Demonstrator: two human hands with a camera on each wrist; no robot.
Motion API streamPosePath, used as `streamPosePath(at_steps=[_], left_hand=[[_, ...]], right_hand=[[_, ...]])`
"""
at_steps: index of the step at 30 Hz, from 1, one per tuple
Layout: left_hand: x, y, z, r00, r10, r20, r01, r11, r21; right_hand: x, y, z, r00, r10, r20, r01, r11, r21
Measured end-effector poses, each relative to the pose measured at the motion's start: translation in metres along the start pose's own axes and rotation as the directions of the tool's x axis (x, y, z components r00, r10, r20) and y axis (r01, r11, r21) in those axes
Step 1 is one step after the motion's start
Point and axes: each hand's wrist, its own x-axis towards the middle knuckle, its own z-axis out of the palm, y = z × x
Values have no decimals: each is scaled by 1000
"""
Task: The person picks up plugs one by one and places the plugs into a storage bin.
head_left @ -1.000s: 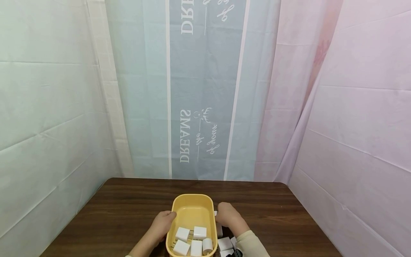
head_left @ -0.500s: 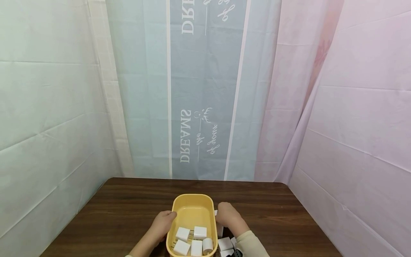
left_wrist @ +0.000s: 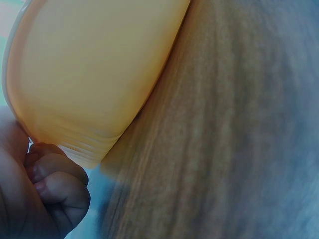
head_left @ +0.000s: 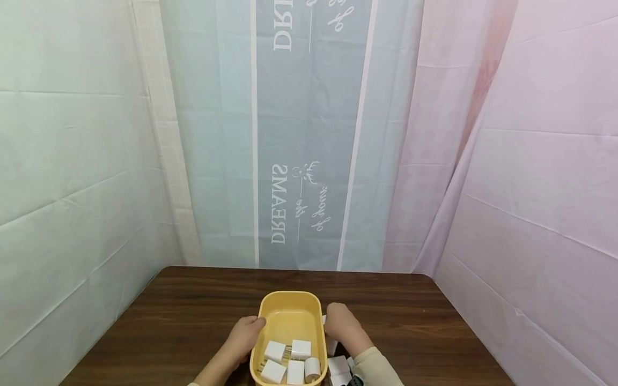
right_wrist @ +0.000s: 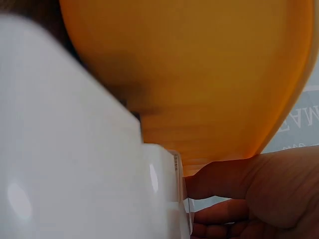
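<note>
A yellow bin [head_left: 289,323] stands on the table, with several white charger plugs [head_left: 301,349] lying toward its near end. My left hand [head_left: 243,336] grips the bin's left wall, thumb over the rim; in the left wrist view its fingers [left_wrist: 62,181] curl against the outside. On the other side, my right hand [head_left: 344,328] pinches a white charger plug [right_wrist: 162,174] close to the bin's right wall, thumb and fingers at its end. Only a small part of that plug shows in the head view.
More white charger plugs [head_left: 339,366] sit on the dark wooden table [head_left: 410,332] right of the bin, partly hidden by the right forearm and a black wrist strap [head_left: 356,380]. Fabric curtains [head_left: 309,134] enclose the table at the back and sides.
My right hand has shifted very slightly left, and a white plug beneath it shows a little farther right. The left hand and the bin stay in place.
</note>
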Motion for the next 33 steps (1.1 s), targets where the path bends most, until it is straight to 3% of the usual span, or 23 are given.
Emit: streamPosePath(at_steps=[33], left_hand=[[-1, 1, 4, 1000, 10, -16, -10, 1000, -21]], right_hand=[[1, 2, -20, 999, 19, -28, -18, 999, 31]])
